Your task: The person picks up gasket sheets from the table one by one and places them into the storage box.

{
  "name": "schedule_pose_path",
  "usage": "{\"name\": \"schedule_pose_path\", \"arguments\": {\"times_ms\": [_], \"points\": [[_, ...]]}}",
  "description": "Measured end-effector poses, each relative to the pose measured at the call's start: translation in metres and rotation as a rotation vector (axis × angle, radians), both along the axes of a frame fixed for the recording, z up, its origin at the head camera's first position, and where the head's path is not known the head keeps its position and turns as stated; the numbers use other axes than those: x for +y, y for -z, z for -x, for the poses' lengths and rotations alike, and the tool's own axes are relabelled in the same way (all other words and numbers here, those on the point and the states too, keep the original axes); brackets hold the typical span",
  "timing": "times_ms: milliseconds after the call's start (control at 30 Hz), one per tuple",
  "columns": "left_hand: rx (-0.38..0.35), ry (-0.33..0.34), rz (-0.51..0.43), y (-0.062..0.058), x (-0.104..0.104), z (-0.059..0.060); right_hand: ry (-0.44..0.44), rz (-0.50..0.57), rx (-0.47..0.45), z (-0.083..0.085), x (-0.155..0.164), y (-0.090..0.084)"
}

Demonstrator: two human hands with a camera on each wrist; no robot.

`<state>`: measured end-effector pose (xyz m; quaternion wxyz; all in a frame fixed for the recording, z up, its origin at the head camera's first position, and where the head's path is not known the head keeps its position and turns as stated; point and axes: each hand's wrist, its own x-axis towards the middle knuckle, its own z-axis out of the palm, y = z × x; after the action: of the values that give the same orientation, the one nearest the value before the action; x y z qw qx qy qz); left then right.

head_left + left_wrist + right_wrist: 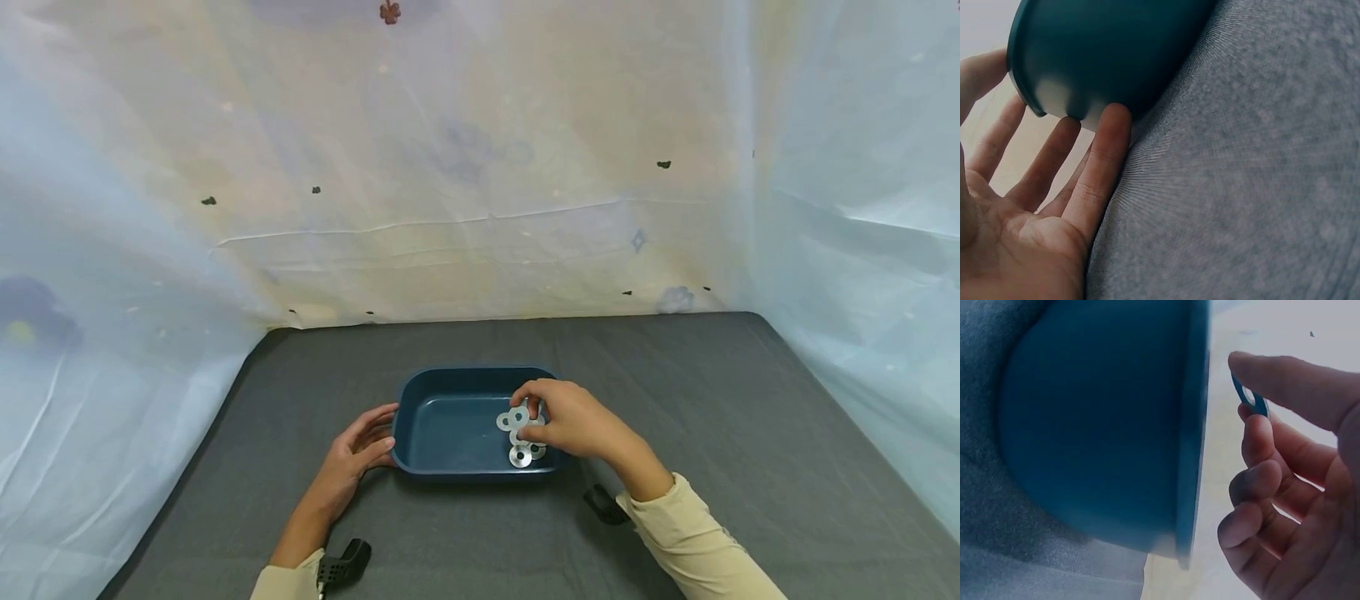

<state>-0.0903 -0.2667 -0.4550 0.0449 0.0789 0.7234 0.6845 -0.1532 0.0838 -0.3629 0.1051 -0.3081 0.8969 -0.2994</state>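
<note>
A dark blue rectangular tray (450, 454) lies on the grey cloth, with several flat metal washers (520, 456) gathered near its right end. My right hand (573, 421) is over that end. In the right wrist view, its thumb and forefinger pinch one washer (1260, 405) above the rim, the other fingers curled towards the palm. At the tray's left end rests my left hand (363, 446). Its fingers (1100, 162) are fairly straight and their tips touch the outer wall, while the thumb is by the rim.
Grey cloth (315, 383) covers the table around the tray. Pale patterned sheets (480, 167) hang behind it and along both sides. A black wrist strap piece (343, 565) sticks out beside the left sleeve, and another black piece (606, 505) is beside the right sleeve.
</note>
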Motion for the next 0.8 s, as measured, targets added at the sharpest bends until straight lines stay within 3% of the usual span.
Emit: {"name": "schedule_pose_path", "arguments": {"times_ms": [400,800], "points": [[0.005,0.012,-0.012,0.0,0.001,0.0,-0.01,0.02,-0.019,-0.001,-0.002,0.003],[0.011,0.014,-0.004,0.001,0.001,0.002,0.082,0.079,0.02,-0.004,0.021,0.004]]}}
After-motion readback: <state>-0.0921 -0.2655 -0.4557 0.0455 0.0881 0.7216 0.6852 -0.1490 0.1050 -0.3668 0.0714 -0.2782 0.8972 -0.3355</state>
